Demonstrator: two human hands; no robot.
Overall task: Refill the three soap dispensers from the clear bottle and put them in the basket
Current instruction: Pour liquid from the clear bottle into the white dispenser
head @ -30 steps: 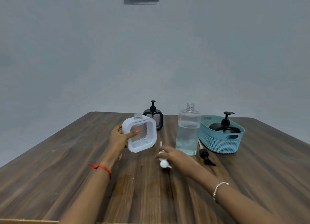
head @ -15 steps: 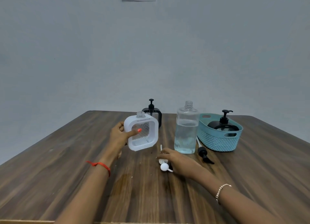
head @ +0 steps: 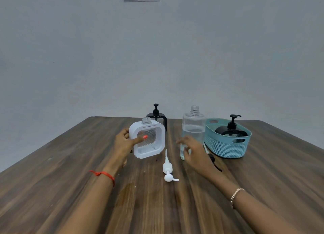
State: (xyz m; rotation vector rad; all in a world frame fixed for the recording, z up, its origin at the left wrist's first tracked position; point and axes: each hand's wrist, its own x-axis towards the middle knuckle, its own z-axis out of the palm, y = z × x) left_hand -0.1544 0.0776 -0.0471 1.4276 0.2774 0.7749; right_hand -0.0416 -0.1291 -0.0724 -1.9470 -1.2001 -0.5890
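Observation:
My left hand grips a white square soap dispenser, tilted slightly, its neck uncapped. The white pump lies flat on the table just in front of it. My right hand hovers with fingers apart right in front of the clear bottle, which stands uncapped and about half full of clear liquid. A black-framed dispenser stands behind the white one. Another black dispenser sits inside the teal basket on the right.
A black pump lies on the wooden table between the bottle and the basket, partly hidden by my right hand. A grey wall rises behind the table, with papers pinned high up.
My right hand let go of the white pump, left it lying on the table, and moved up and right toward the clear bottle. My left hand kept holding the white dispenser.

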